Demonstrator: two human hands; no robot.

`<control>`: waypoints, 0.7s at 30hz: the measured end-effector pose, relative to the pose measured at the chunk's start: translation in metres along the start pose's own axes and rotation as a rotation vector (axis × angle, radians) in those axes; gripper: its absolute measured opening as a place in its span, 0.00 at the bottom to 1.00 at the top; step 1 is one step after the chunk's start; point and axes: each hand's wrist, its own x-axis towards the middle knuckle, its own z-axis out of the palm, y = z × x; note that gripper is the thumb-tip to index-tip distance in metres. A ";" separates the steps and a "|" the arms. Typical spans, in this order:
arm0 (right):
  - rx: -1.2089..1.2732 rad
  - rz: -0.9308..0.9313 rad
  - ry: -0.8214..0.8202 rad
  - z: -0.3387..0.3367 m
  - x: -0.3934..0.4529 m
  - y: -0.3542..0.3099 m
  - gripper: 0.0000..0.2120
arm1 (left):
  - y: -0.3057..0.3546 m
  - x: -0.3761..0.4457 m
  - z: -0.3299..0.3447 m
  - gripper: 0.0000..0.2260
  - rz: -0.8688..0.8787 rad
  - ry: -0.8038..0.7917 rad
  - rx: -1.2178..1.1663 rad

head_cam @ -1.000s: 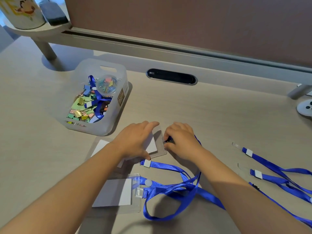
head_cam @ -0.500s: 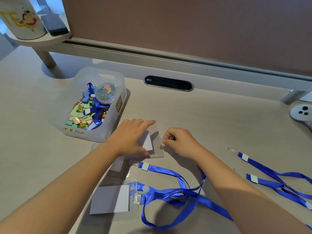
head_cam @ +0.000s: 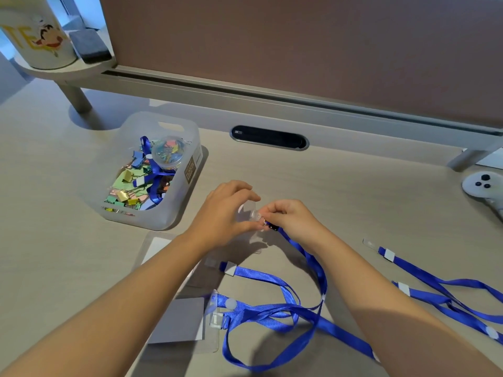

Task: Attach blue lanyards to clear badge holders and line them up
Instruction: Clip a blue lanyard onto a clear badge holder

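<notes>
Both hands meet above the table (head_cam: 353,191); the left hand (head_cam: 226,213) grips a clear badge holder (head_cam: 246,210). The right hand (head_cam: 288,216) pinches a blue lanyard (head_cam: 313,257) clip.

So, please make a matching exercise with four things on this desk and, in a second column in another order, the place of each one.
Things:
1. mug
2. clear bin of clips
3. game controller
4. loose blue lanyards

Places:
A. right edge of the desk, far side
B. raised shelf, far left
C. desk, right of the right forearm
D. desk, left of the left hand

Pairs: 1-B, 2-D, 3-A, 4-C
</notes>
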 end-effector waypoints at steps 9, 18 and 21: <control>0.052 -0.025 0.046 0.002 -0.004 -0.006 0.13 | 0.008 -0.001 -0.008 0.09 0.071 0.040 -0.001; 0.042 -0.058 0.140 0.009 -0.004 -0.012 0.14 | 0.014 0.003 -0.012 0.05 -0.092 0.091 -0.290; 0.043 -0.069 0.176 0.012 -0.005 -0.013 0.13 | 0.016 0.004 -0.011 0.04 -0.103 0.115 -0.322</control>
